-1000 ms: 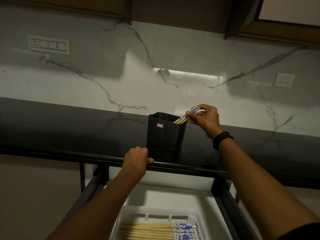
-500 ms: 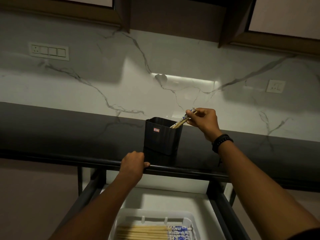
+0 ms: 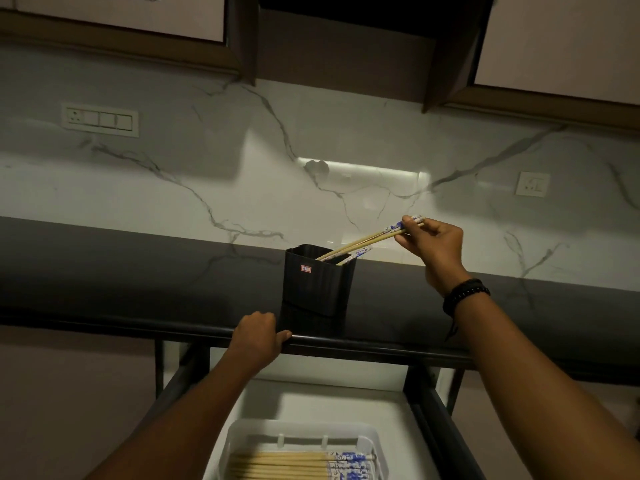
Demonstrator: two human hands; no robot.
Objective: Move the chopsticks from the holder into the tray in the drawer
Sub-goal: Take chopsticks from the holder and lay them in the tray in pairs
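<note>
A black ribbed holder [image 3: 318, 280] with a small red label stands on the dark countertop. My right hand [image 3: 433, 244] pinches the blue-patterned ends of two wooden chopsticks [image 3: 363, 242], which slant up and right, their tips still inside the holder. Another chopstick [image 3: 356, 255] leans on the holder's right rim. My left hand [image 3: 258, 336] grips the counter's front edge just below the holder. Beneath it, in the open drawer, a white plastic tray [image 3: 304, 433] holds several chopsticks [image 3: 298, 465] lying side by side.
The dark countertop [image 3: 138, 271] runs along a white marble backsplash with a switch plate [image 3: 100, 119] at left and a socket [image 3: 532, 183] at right. Wall cabinets hang overhead. The drawer's dark side rails [image 3: 436, 424] frame the tray.
My right hand has lifted up and to the right, drawing two chopsticks most of the way out of the holder. My left hand has stayed on the counter edge.
</note>
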